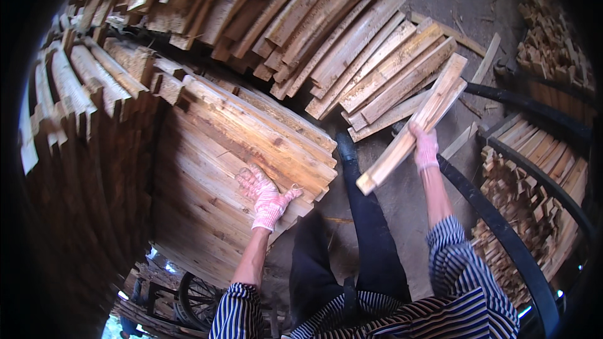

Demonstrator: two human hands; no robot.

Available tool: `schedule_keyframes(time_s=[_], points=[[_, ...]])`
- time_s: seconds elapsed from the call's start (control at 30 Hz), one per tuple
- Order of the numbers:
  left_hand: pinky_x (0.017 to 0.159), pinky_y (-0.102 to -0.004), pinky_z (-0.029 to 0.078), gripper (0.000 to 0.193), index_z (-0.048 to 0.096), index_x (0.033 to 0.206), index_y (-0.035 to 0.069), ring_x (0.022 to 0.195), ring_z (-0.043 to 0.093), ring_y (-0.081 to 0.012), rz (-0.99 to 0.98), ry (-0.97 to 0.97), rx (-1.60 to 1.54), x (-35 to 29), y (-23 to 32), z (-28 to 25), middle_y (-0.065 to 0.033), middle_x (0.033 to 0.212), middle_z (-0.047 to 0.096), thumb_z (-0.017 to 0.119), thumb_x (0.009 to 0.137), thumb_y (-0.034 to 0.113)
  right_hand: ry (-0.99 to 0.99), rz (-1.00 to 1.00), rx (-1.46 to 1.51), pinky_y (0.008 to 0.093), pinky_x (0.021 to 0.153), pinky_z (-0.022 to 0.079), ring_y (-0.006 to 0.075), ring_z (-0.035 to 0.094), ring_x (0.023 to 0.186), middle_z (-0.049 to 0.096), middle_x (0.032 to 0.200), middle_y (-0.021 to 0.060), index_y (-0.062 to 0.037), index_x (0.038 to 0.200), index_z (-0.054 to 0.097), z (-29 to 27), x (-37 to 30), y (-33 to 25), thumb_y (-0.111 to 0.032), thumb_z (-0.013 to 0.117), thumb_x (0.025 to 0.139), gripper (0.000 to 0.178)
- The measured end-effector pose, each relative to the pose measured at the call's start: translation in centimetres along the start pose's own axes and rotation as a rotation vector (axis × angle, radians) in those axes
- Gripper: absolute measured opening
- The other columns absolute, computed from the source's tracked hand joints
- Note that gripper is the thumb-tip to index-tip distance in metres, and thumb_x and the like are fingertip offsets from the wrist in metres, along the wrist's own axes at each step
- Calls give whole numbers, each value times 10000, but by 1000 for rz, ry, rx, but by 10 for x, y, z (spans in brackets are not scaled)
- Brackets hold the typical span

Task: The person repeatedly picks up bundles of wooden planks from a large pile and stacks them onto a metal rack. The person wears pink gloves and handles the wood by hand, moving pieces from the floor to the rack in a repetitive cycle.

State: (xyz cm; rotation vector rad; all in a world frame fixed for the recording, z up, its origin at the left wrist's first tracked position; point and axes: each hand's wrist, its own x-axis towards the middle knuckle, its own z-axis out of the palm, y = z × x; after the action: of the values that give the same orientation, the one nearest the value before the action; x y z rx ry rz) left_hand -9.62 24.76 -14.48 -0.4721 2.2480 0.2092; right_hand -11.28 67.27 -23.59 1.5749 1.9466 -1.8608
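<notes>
My left hand (266, 197), in a pink-and-white knit glove, is open with its fingers spread over the stack of wooden boards (213, 169) on the left. On the right, my right hand (426, 145), gloved alike, is closed around a wooden plank (419, 120). The plank slants from upper right to lower left, clear of the boards around it. It looks like more than one strip lying together, but I cannot tell for certain. Just beyond it, several loose boards (392, 97) lean at the end of a long row.
Boards are piled high along the far side (276, 12) and the left (88, 88). A black curved metal frame (502, 232) stands at my right, with a heap of short wood pieces (515, 207) behind it. A spoked wheel (196, 298) shows at lower left.
</notes>
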Motion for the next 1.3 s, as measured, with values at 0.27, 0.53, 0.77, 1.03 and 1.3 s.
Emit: schedule_keyframes(time_s=[0.27,0.53,0.77,1.03,1.3], points=[[1156,-467,352,1072,282,1561,19,1379,416,-353,338,-232,-1587,-57,71,-14,-229,1485,428,782,803,588,-1045,310,-71,350,1095,437,226,529,1283,540,1393,101,-7,1536,330,48,-198,-128,-277,883,720,1022],[1082,-481,484,976,375,1513,80,1275,553,-333,163,-216,-2377,-37,-14,37,-168,1429,528,561,857,779,-1188,-523,-1061,428,1113,435,411,432,1408,281,1620,226,-247,1623,191,133,-299,-105,-533,768,786,1056],[1045,-532,492,977,435,1460,53,1198,583,-367,-250,-92,-2251,-38,-13,-40,-194,1320,586,507,853,816,-993,-649,-1134,412,1013,521,382,626,1181,543,1404,216,-222,1524,434,171,-257,-91,-414,710,804,795],[752,-433,582,780,583,1205,59,832,660,-271,-175,-73,-2279,18,-82,12,-102,949,648,461,918,774,-923,-784,-1214,393,1100,446,350,485,1378,251,1660,129,-257,1604,263,256,-178,-47,-427,701,891,853],[792,-438,587,850,636,1174,16,875,685,-291,-137,-162,-2342,19,-105,22,-138,999,694,486,885,802,-891,-1188,-1351,486,1060,441,457,490,1313,367,1566,241,-126,1508,405,289,-216,-56,-300,783,823,802]])
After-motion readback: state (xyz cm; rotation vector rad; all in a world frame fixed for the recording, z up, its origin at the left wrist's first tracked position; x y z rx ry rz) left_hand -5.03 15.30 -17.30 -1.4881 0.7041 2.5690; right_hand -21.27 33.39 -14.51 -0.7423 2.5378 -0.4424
